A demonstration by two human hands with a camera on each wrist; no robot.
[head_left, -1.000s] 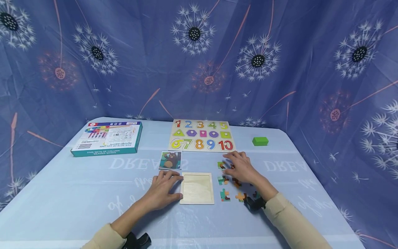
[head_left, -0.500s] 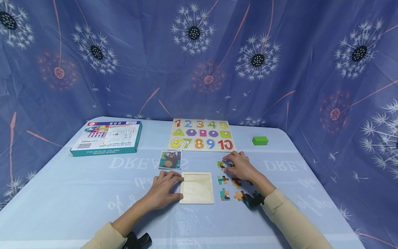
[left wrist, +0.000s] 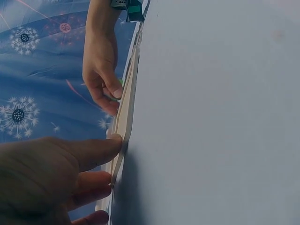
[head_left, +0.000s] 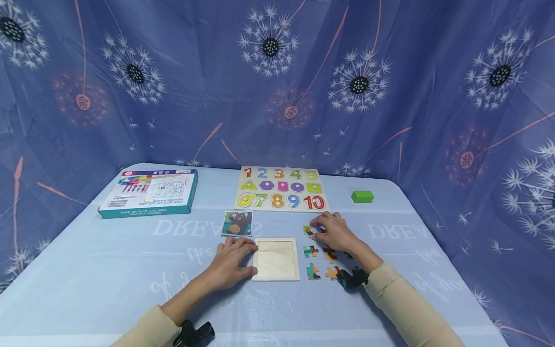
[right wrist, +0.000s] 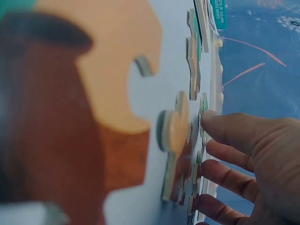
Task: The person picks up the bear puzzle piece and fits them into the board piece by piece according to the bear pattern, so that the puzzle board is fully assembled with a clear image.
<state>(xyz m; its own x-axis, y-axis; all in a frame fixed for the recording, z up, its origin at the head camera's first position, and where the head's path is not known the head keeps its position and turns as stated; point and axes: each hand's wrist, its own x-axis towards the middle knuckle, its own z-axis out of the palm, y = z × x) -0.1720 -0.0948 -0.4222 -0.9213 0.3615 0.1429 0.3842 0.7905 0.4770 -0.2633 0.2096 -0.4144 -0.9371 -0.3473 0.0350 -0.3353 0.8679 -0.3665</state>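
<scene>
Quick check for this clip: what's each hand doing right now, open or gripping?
Left hand: open, fingers touching the wooden tray's left edge.
Right hand: open, fingers at the puzzle pieces, none visibly gripped.

Soft, even light fills the head view, while 1 near puzzle piece (right wrist: 89, 122) blurs in the right wrist view.

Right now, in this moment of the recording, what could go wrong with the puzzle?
The left hand touches the wooden tray's left edge, so a push might slide it. The right hand is among loose puzzle pieces set close together; picking one could nudge others. In the head view, the black wrist device overlaps the nearest row and might brush it.
</scene>
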